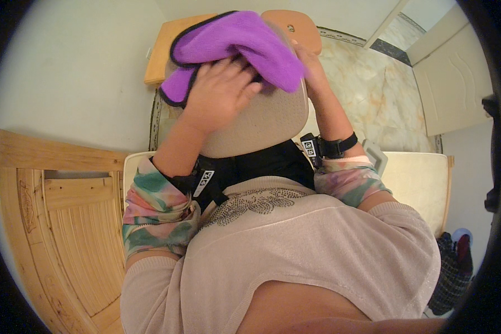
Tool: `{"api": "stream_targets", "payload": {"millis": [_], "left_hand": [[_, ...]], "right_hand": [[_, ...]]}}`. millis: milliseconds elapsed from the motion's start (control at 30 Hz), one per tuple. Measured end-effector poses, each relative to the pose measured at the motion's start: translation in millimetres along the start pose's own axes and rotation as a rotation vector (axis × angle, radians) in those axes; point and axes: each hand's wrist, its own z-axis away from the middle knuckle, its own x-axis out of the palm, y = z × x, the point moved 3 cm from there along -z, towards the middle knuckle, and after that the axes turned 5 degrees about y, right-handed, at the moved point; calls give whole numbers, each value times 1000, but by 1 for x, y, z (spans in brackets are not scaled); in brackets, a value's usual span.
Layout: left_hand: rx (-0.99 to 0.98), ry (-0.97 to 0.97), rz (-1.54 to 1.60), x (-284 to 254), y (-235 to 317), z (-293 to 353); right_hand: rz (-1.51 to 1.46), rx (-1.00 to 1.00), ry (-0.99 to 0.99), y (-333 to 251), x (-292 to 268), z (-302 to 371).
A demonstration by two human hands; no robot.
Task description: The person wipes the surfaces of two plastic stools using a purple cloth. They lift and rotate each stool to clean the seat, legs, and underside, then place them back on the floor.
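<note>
A purple cloth (228, 37) with black edging lies bunched over the far part of a beige, rounded panel (256, 119) with a finely dotted surface, which rests over my lap. My left hand (222, 92) presses on the cloth, its fingertips tucked under a fold and its thumb apart over the panel. That hand is slightly blurred. At the panel's right edge is my right hand (309, 64), wrapped round the rim beside a hanging cloth corner. Most of its fingers are hidden. Each wrist wears a black strap with a marker tag.
Beyond the panel stand a light wooden piece of furniture (158, 53) and an orange-brown rounded board (306, 30). I sit on a pale padded surface (414, 186). A wooden headboard (80, 222) is at left, a grey object (374, 156) by my right forearm, and dark checked fabric (451, 273) at right.
</note>
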Motion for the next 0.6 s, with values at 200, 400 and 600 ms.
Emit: {"api": "stream_targets", "payload": {"millis": [200,400,600], "left_hand": [[-195,-44,-58,-5,-17,19],[-193,-155,-30,-10,12,33],[-53,-170,101,-10,63,47]], "right_hand": [[-55,73,93,-9,3,2],[-27,95,96,0,-1,-6],[-1,78,127,-4,-4,-2]]}}
